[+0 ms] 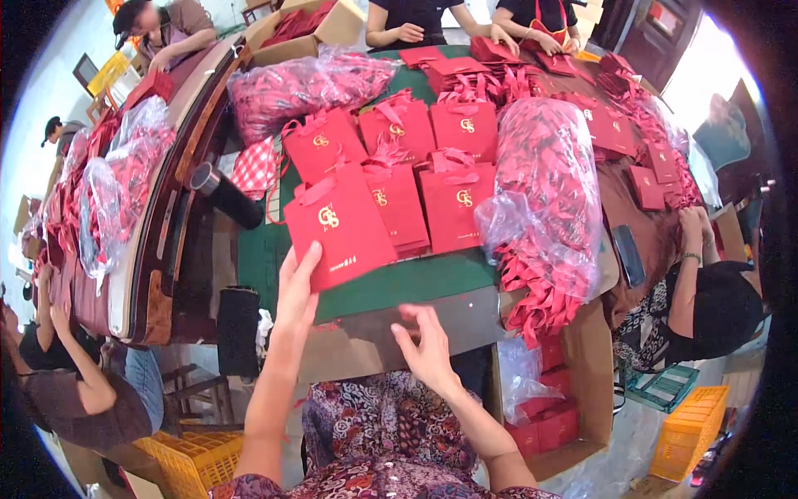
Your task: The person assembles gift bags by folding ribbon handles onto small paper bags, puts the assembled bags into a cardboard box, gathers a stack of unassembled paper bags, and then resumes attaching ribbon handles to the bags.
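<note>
My left hand grips the lower left edge of a red paper gift bag with a gold emblem and ribbon handles. That bag is tilted and overlaps the front left of the other bags. Over the near edge of the table, my right hand is held with fingers apart and nothing in it. Beyond the hands, several red bags lie in two rows of stacks on the green table top. To their right sits a clear plastic sack full of red ribbons, some spilling from its near end.
Another plastic sack lies at the back left, near a dark tumbler. A carton with red bags stands below the table at right. A phone rests on the right table. Several co-workers sit around. Yellow crates stand on the floor.
</note>
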A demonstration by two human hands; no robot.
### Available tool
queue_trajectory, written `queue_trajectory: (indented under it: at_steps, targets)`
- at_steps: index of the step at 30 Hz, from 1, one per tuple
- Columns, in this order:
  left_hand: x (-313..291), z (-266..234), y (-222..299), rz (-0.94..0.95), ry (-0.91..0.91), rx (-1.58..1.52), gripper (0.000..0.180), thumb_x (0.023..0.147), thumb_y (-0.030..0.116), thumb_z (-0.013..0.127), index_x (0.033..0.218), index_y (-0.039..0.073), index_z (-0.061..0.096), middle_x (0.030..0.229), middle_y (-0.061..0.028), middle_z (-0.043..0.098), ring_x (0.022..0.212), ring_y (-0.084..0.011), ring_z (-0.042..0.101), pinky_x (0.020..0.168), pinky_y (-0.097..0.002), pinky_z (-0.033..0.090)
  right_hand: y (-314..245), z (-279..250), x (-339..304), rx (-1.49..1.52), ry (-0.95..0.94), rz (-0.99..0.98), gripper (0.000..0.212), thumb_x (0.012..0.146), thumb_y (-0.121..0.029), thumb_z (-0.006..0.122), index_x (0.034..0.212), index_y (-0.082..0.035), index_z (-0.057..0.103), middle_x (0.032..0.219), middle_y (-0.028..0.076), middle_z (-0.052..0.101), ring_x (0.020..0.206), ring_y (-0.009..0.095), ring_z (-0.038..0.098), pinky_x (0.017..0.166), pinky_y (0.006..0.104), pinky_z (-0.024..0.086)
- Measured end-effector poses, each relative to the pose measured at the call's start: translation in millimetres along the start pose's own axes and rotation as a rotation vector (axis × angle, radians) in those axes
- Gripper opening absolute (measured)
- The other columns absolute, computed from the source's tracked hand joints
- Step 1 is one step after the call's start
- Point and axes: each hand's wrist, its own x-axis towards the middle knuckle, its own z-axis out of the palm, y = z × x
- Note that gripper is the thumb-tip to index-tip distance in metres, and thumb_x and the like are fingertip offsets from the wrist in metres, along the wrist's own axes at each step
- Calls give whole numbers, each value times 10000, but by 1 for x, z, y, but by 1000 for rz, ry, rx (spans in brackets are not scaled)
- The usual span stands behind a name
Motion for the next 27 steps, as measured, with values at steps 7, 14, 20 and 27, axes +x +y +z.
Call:
queue_trajectory:
  at_steps: [7, 14, 20, 27]
  targets:
    - [59, 29, -34, 201, 32, 303, 318, 952, 162, 675, 1207, -13, 600, 1118, -79, 682, 993, -118, 623, 897, -292, 497, 17, -3, 54, -241, 183, -172, 455, 880, -105, 685, 1281, 0, 499, 1222, 188, 524, 1095, 344, 563, 812, 394, 532]
    - [72, 24, -61, 280, 95, 534, 289, 891, 214, 740, 1070, -1, 667, 1004, -99, 687, 931, -162, 635, 839, -327, 508, 13, -10, 72, -295, 303, -231, 357, 897, -60, 624, 1237, -4, 529, 1141, 211, 528, 1064, 399, 539, 907, 463, 460]
    - [73, 20, -63, 433, 139, 881, 356, 830, 294, 778, 1035, 18, 685, 996, -151, 619, 916, -272, 582, 828, -393, 483, 4, -19, 138, -448, 384, -375, 230, 887, -108, 683, 1111, -68, 655, 1039, 139, 594, 973, 339, 568, 828, 425, 483]
    - [86, 7, -62, 344, 43, 928, 396, 897, 245, 737, 1150, -18, 582, 1031, -117, 614, 981, -195, 618, 851, -328, 504, 14, -19, 193, -604, 317, -521, 277, 748, -197, 783, 1006, -123, 716, 976, 52, 604, 952, 270, 565, 775, 411, 463]
